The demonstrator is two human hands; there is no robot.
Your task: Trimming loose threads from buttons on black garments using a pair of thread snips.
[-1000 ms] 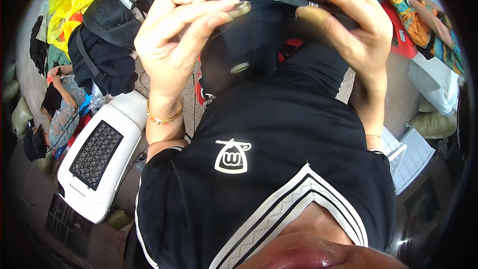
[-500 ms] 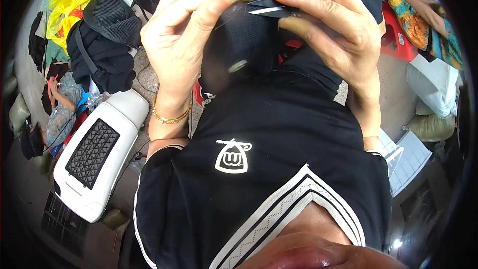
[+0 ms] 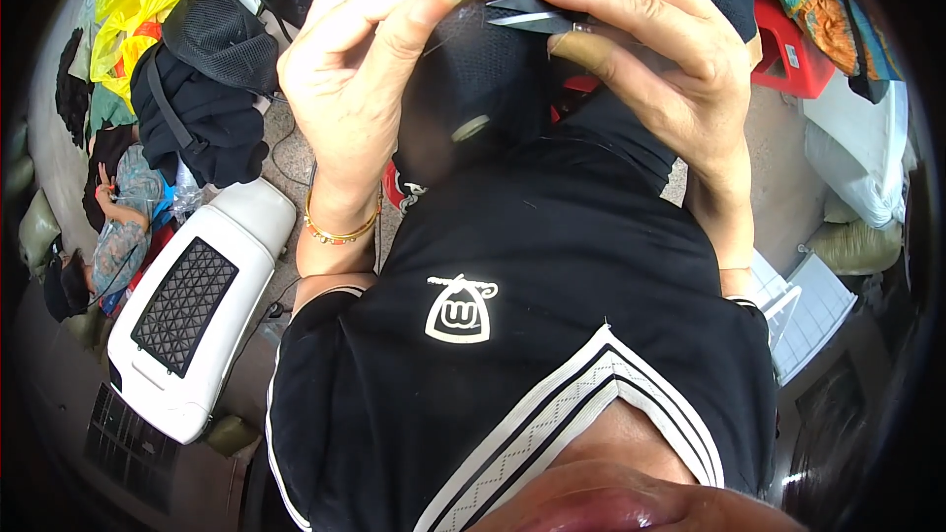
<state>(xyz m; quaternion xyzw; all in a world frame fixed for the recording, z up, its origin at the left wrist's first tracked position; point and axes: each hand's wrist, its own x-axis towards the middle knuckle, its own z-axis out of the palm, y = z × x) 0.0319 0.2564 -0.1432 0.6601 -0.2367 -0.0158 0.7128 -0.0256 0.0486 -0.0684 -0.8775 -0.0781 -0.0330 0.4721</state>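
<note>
My left hand (image 3: pixel 360 49) is raised at the top of the view, thumb and index finger pinched together. A thin thread (image 3: pixel 440 42) shows just below the pinch; its ends are hard to make out. Facing it, my right hand (image 3: pixel 655 44) grips small dark thread snips (image 3: pixel 522 12) between thumb and fingers. Their two blades are parted and point left, close to the left fingertips. A tan covering (image 3: pixel 581 51) wraps the right thumb tip. Behind both hands, dark knitted fabric (image 3: pixel 463 79) hangs over my lap.
At left stand a white padded seat-like piece (image 3: pixel 197 310) with a black mesh panel, a black mesh cap (image 3: pixel 222 39) on dark cloth, and yellow bags (image 3: pixel 123 15). On the right are a red plastic stool (image 3: pixel 788 54), a white bag (image 3: pixel 867 143) and a co-worker's patterned clothing (image 3: pixel 828 10).
The snips have shifted slightly left, their blades a little further apart. My left hand stays nearly still. The co-worker's arm at the upper right has moved upward.
</note>
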